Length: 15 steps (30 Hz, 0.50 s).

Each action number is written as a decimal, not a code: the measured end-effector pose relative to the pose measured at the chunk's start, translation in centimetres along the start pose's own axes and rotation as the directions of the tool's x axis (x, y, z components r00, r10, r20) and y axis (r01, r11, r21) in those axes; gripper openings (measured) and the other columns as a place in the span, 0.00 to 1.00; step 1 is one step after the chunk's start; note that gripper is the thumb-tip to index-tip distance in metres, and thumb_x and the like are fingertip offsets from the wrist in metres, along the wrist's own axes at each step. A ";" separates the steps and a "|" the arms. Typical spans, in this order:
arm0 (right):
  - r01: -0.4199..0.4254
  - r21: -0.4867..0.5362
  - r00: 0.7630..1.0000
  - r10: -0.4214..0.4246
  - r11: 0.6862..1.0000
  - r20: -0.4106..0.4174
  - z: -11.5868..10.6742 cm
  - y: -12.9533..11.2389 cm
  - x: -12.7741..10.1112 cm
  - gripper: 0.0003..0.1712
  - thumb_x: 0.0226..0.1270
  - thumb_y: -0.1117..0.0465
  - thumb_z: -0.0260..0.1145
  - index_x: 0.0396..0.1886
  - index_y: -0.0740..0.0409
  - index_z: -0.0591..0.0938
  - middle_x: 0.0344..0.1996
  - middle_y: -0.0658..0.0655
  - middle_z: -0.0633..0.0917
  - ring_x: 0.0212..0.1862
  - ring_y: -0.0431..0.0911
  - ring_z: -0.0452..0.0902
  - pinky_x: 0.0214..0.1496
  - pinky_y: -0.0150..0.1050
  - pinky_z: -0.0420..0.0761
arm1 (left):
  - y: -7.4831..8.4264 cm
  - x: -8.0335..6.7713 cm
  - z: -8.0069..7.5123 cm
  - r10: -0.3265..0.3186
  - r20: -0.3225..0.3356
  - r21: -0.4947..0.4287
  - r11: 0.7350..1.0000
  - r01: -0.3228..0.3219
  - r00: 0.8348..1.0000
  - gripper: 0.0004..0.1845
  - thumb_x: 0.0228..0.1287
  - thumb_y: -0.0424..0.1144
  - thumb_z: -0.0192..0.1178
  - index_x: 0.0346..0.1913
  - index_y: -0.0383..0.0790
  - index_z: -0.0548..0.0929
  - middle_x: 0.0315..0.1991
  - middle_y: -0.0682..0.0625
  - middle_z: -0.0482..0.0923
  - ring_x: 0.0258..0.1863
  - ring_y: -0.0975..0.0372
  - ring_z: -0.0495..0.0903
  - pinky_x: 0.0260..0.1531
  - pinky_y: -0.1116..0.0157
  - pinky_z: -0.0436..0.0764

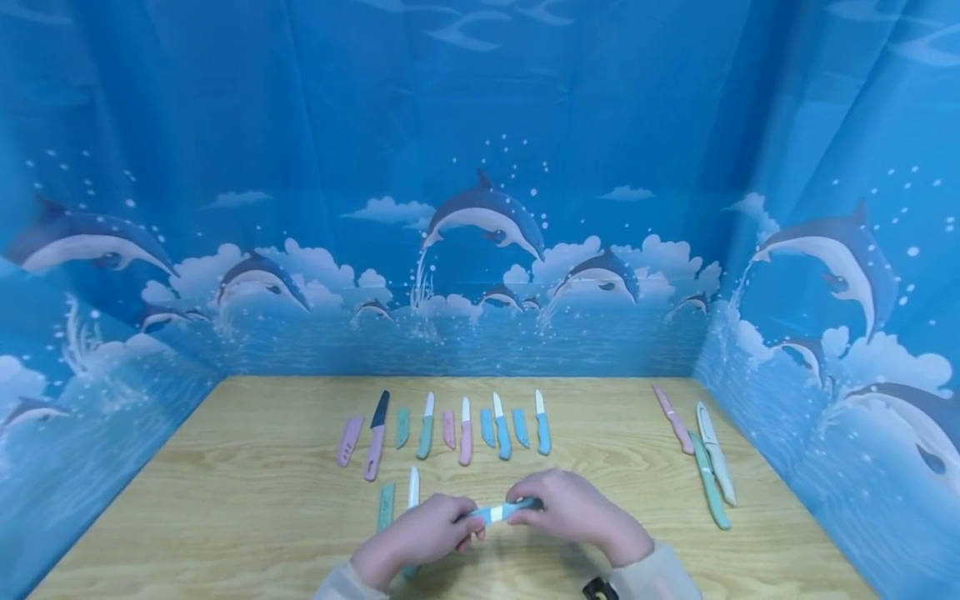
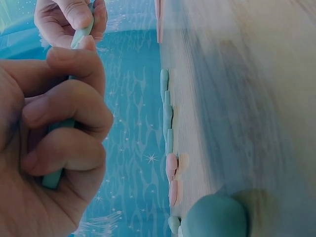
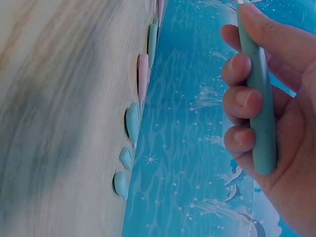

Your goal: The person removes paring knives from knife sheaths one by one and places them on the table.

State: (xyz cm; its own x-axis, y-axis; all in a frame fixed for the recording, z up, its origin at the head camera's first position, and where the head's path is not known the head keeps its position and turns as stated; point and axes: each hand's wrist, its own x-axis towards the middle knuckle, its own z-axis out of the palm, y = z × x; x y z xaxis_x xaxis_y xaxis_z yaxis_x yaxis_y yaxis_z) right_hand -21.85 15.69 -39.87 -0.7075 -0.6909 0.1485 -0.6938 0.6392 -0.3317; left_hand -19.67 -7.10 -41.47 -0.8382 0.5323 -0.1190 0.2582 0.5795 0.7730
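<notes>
Low in the centre of the frame, the left hand (image 1: 420, 533) and right hand (image 1: 573, 508) both grasp one teal knife (image 1: 504, 511) above the wooden table (image 1: 225, 500).

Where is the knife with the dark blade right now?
In the head view, the dark-bladed knife lies on the wooden table, second from the left in the back row, between a pink sheath and a teal sheath.

Your left hand (image 1: 420, 533) and right hand (image 1: 573, 508) cover most of the teal knife (image 1: 504, 511) — blade or sheath, you can't tell.
</notes>
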 end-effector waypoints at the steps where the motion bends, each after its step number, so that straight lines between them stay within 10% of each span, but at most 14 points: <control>1: -0.001 -0.001 1.000 0.001 1.000 -0.001 0.0 0.0 0.0 0.12 0.62 0.48 0.67 0.40 0.48 0.86 0.38 0.45 0.88 0.40 0.35 0.82 0.43 0.33 0.81 | 0.0 0.0 0.0 0.001 0.001 -0.003 1.000 -0.001 1.000 0.12 0.72 0.44 0.52 0.31 0.47 0.80 0.17 0.58 0.70 0.15 0.68 0.60 0.17 0.72 0.62; 15: -0.009 0.012 1.000 0.009 1.000 0.005 -0.2 0.2 -0.1 0.12 0.62 0.50 0.68 0.40 0.49 0.86 0.38 0.46 0.88 0.40 0.35 0.82 0.43 0.34 0.81 | -0.3 0.1 0.0 0.006 -0.005 0.004 1.000 -0.006 1.000 0.12 0.73 0.45 0.52 0.31 0.47 0.80 0.17 0.58 0.70 0.15 0.68 0.61 0.17 0.72 0.62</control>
State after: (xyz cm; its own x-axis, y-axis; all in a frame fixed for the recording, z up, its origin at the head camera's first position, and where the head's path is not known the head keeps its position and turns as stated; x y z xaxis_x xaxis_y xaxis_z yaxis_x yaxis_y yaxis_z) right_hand -21.97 15.93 -39.78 -0.7131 -0.6867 0.1413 -0.6857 0.6412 -0.3444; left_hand -19.78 -7.23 -41.71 -0.8390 0.5326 -0.1112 0.2650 0.5786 0.7714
